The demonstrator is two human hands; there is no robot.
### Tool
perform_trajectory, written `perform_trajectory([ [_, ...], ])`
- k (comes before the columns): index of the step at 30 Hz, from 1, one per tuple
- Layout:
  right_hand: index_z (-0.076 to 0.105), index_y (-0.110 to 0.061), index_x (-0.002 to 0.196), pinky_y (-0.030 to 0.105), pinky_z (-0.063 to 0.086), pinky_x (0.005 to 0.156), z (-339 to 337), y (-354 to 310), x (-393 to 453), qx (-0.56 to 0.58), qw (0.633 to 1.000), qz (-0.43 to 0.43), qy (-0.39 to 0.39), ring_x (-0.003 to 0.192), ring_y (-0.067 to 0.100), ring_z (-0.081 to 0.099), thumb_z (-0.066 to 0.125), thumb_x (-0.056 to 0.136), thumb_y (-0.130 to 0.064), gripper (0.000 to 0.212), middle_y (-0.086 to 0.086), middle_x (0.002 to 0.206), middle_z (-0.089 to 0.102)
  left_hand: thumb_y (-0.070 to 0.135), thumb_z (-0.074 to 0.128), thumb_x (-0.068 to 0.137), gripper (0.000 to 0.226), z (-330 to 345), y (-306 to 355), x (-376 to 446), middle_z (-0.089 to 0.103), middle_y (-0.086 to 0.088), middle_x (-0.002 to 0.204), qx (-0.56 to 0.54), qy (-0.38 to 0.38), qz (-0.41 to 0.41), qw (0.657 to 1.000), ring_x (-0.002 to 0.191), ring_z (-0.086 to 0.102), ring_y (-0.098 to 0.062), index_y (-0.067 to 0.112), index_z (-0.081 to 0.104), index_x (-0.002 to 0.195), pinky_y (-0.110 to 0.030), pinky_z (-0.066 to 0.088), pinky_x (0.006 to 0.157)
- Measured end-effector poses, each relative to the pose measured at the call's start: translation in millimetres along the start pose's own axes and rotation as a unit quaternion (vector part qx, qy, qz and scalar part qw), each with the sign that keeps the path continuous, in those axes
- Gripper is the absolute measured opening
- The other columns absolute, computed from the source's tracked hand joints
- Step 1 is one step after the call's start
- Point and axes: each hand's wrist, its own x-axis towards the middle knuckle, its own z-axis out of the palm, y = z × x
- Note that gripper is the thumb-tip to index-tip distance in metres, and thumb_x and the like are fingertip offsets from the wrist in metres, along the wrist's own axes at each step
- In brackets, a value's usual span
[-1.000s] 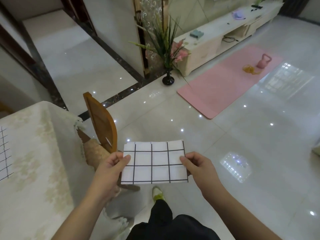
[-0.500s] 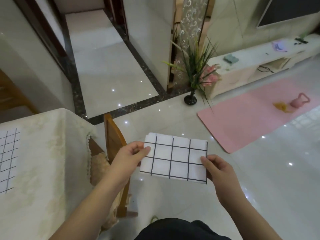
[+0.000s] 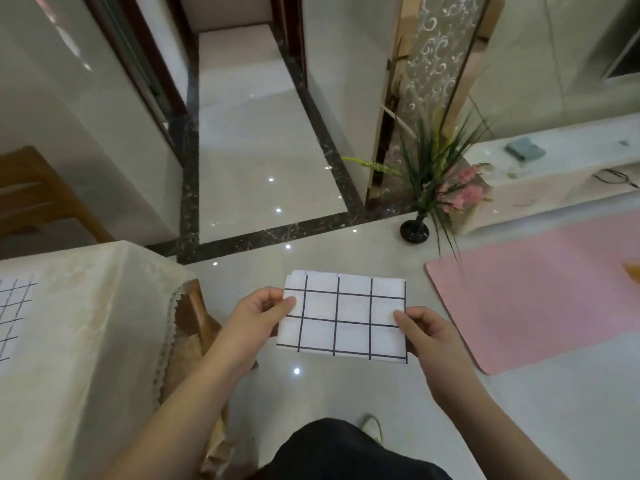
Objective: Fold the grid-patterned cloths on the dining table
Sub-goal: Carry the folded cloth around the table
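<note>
A folded white cloth with a black grid (image 3: 346,318) is held flat in the air above the floor, to the right of the dining table (image 3: 79,341). My left hand (image 3: 254,322) pinches its left edge, thumb on top. My right hand (image 3: 427,336) pinches its right edge the same way. A second grid-patterned cloth (image 3: 12,317) lies on the table's cream tablecloth at the far left, cut off by the frame edge.
A wooden chair (image 3: 197,317) is tucked under the table between it and my left arm. A black vase with a plant (image 3: 420,216) stands on the floor ahead, a pink mat (image 3: 540,289) to the right, a low white cabinet (image 3: 554,178) behind.
The view has swung left, bringing the table and its cloth further into view. Both hands keep the same hold on the folded cloth.
</note>
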Motion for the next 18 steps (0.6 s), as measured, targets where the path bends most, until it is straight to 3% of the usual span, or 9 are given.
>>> perform_trajectory([
  [4, 0.068, -0.014, 0.079, 0.044, 0.053, 0.083, -8, -22, 45, 0.016, 0.999, 0.006, -0.044, 0.078, 0.026, 0.059, 0.067, 0.089, -0.025, 0.015, 0.024, 0.086, 0.064, 0.016, 0.061, 0.093, 0.010, 9, 17, 20, 0.071, -0.003, 0.079, 0.008, 0.034, 0.009, 0.999, 0.073, 0.069, -0.014, 0.008, 0.067, 0.092, -0.020, 0.053, 0.065],
  [7, 0.069, -0.014, 0.078, 0.037, 0.052, 0.075, -2, -35, 73, 0.024, 0.997, 0.007, -0.068, 0.074, 0.021, 0.059, 0.066, 0.089, -0.022, 0.014, 0.014, 0.077, 0.065, 0.020, 0.063, 0.092, 0.011, 7, 22, 36, 0.071, -0.009, 0.083, 0.005, 0.060, 0.001, 0.998, 0.077, 0.067, -0.021, 0.011, 0.068, 0.090, -0.032, 0.056, 0.074],
  [10, 0.070, -0.009, 0.086, 0.045, 0.053, 0.082, 10, -43, 101, 0.028, 0.996, 0.019, -0.083, 0.078, 0.025, 0.061, 0.065, 0.091, -0.022, 0.015, 0.023, 0.088, 0.067, 0.023, 0.064, 0.091, 0.012, 1, 27, 57, 0.066, -0.020, 0.085, 0.004, 0.081, -0.003, 0.997, 0.078, 0.062, -0.024, 0.012, 0.067, 0.088, -0.040, 0.054, 0.080],
  [14, 0.070, -0.007, 0.088, 0.049, 0.053, 0.086, 38, -55, 143, 0.026, 0.995, 0.019, -0.098, 0.080, 0.028, 0.062, 0.064, 0.091, -0.021, 0.016, 0.025, 0.094, 0.067, 0.022, 0.064, 0.091, 0.011, -17, 33, 94, 0.059, 0.006, 0.066, -0.021, 0.116, -0.011, 0.993, 0.067, 0.056, -0.007, 0.018, 0.065, 0.081, -0.026, 0.046, 0.070],
  [18, 0.071, -0.008, 0.084, 0.049, 0.052, 0.083, 78, -70, 194, 0.010, 0.993, 0.017, -0.113, 0.079, 0.028, 0.059, 0.066, 0.090, -0.020, 0.014, 0.020, 0.083, 0.067, 0.022, 0.064, 0.091, 0.009, -46, 38, 135, 0.059, 0.003, 0.070, -0.047, 0.148, -0.002, 0.988, 0.068, 0.055, -0.010, 0.016, 0.066, 0.084, -0.023, 0.048, 0.068],
])
